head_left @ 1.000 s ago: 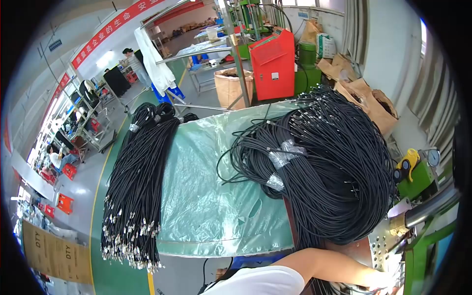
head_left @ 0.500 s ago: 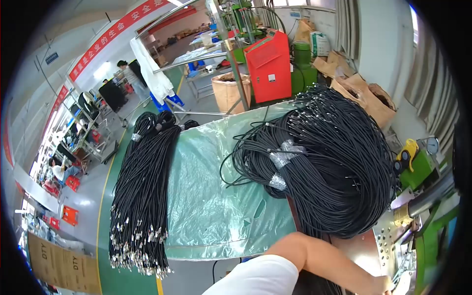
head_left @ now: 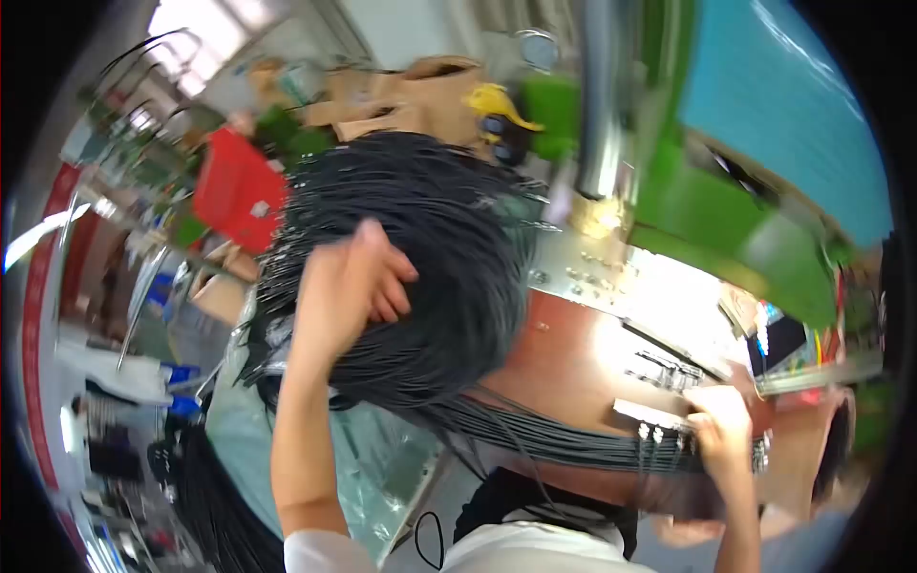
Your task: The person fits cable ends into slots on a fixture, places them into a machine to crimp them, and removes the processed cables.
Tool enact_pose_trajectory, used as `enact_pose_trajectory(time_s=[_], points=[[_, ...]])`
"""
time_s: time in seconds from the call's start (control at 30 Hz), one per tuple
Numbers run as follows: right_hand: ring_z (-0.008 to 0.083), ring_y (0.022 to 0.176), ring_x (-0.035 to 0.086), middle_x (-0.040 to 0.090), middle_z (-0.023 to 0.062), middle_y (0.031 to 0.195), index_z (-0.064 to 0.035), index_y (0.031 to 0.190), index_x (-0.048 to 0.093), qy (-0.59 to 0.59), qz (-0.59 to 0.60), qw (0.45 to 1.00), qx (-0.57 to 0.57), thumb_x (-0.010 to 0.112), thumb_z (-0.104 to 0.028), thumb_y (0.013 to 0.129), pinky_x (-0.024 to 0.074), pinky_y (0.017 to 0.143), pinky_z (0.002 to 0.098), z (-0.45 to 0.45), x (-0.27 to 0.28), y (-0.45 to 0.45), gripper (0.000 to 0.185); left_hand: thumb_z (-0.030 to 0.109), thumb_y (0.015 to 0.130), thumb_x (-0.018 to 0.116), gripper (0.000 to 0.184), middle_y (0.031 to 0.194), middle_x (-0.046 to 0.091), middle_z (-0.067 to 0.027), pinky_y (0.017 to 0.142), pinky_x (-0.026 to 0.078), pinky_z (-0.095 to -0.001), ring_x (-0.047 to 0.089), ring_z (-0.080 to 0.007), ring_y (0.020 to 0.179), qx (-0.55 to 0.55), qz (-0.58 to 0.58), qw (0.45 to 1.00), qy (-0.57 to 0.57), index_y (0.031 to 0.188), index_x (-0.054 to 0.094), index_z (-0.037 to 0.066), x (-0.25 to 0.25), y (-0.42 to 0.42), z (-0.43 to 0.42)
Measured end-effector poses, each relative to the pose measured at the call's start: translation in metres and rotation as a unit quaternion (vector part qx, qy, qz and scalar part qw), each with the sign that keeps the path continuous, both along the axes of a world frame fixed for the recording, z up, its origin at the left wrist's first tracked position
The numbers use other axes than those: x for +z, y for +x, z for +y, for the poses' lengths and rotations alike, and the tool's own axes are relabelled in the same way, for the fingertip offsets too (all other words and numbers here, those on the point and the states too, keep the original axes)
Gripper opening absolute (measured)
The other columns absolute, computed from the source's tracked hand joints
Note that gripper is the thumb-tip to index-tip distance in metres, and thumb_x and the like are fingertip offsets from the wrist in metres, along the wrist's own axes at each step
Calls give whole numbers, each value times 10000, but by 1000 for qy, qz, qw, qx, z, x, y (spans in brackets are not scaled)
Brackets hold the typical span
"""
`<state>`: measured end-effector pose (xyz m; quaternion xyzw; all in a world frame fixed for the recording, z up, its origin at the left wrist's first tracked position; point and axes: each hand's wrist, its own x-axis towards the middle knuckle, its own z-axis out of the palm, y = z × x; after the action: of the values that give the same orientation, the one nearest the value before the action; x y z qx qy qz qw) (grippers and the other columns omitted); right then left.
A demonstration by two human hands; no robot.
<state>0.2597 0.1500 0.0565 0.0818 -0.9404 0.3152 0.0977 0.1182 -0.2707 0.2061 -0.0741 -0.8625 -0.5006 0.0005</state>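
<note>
My left hand is over the big coil of black cables, holding nothing that I can see. Its fingers are loosely bent and apart, somewhat blurred. To the right, my right hand is at the metal-tipped ends of a bundle of black cables that runs along the brown work surface. Its fingers are bent together; glare and blur hide what is between them. Just beside those fingers is a pale bar, with small metal cable ends close below it.
Green machinery with a blue panel stands at the right. Yellow-handled scissors are behind the coil. A second cable bundle lies at lower left on the green plastic-covered table. Brown paper bags and a red cabinet stand beyond.
The view has swung right toward the machine, and blur has grown. My left hand has come into view over the coil. My right hand now shows more fully at the cable ends.
</note>
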Motion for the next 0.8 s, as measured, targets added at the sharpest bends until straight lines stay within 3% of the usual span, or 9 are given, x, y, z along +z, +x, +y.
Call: enact_pose_trajectory(time_s=[0.07, 0.13, 0.2, 0.33, 0.43, 0.57, 0.63, 0.7, 0.8], points=[[280, 785, 578, 599, 102, 825, -52, 955, 680, 70, 74, 994, -29, 672, -23, 687, 467, 733, 370, -15, -18, 18, 270, 255, 987, 375, 390, 842, 687, -139, 662, 535, -289, 669, -194, 739, -255, -298, 910, 134, 1027, 638, -30, -69, 34, 58], [283, 787, 577, 605, 101, 837, -54, 891, 657, 59, 65, 996, -22, 670, -20, 693, 470, 706, 380, -14, -19, 17, 202, 276, 1002, 403, 408, 1122, 633, -170, 839, 509, -292, 633, -200, 978, -305, -479, 816, 106, 1217, 544, -41, -123, 70, 127], [269, 783, 577, 598, 83, 837, -59, 926, 647, 42, 47, 998, 10, 684, -44, 695, 466, 679, 375, -6, -16, 12, 234, 271, 985, 468, 395, 1089, 637, -137, 848, 498, -288, 618, -175, 975, -328, -475, 791, 200, 1207, 540, -49, -168, 108, 168], [267, 790, 579, 588, 76, 837, -60, 949, 645, 76, 23, 993, 82, 705, -86, 692, 469, 683, 368, -2, -6, 10, 265, 275, 986, 466, 388, 1098, 628, -128, 862, 487, -281, 610, -168, 989, -323, -493, 790, 169, 1196, 530, -46, -165, 112, 183], [279, 800, 584, 609, 95, 853, -61, 914, 656, -48, -13, 997, 50, 680, -81, 713, 460, 721, 376, -1, 1, -11, 203, 229, 977, 483, 382, 1165, 592, -149, 878, 477, -280, 573, -171, 1071, -294, -488, 787, 235, 1231, 489, -56, -157, 120, 197], [301, 862, 603, 646, 136, 924, -42, 935, 668, 68, 154, 984, 52, 544, -137, 831, 465, 782, 391, 21, -12, -116, 188, 326, 994, 410, 400, 873, 629, -104, 683, 533, -294, 623, -177, 715, -309, -587, 665, 343, 1111, 532, -37, -133, 54, 232], [298, 846, 610, 650, 133, 901, -35, 951, 664, 275, 13, 955, -108, 504, -188, 866, 480, 771, 398, 15, -9, -160, 237, 300, 992, 393, 341, 703, 548, -47, 540, 496, -290, 516, -152, 524, -230, -564, 637, 473, 987, 542, -7, -132, -2, 242], [289, 823, 611, 642, 130, 875, -35, 939, 658, 293, 2, 949, -117, 509, -180, 855, 485, 753, 395, 26, -18, -189, 224, 203, 969, 418, 230, 648, 446, -9, 483, 409, -249, 427, -104, 499, -156, -439, 803, 371, 883, 512, 11, -113, -33, 269], [275, 788, 612, 631, 126, 836, -35, 919, 648, 290, -7, 951, -107, 516, -170, 840, 492, 726, 390, 38, -21, -209, 205, 149, 954, 424, 205, 641, 409, 0, 500, 379, -225, 355, -90, 482, -227, -481, 656, 536, 895, 513, -26, -168, -77, 270]])
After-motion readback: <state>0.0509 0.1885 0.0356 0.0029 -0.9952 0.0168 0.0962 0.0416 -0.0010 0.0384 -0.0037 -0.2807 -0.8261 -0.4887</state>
